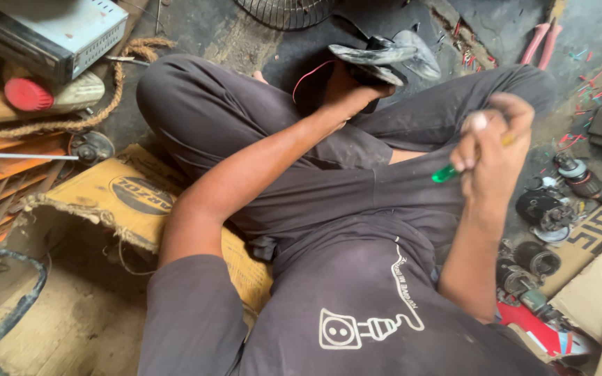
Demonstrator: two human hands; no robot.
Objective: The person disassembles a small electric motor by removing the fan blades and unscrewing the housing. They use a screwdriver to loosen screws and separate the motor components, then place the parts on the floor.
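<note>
Clutter rings us where we sit cross-legged on a yellow printed burlap sack (pixel 116 191): a grey perforated metal box (pixel 57 31) and a red round cap (pixel 28 94) to our left, a coil of brown rope (pixel 116 87) beside them, a wire fan guard (pixel 283 12) ahead, and red-handled pliers (pixel 541 42) far right. We count four or so small dark motor parts (pixel 545 209) scattered by our right knee; nothing blocks our hands. Our left hand (pixel 350 94) grips a dusty grey plastic fan blade assembly (pixel 381 59), held up over our knees with a thin red wire (pixel 308 73) trailing from it. Our right hand (pixel 492 143) is closed around a green-handled screwdriver (pixel 447 172), apart from the fan.
</note>
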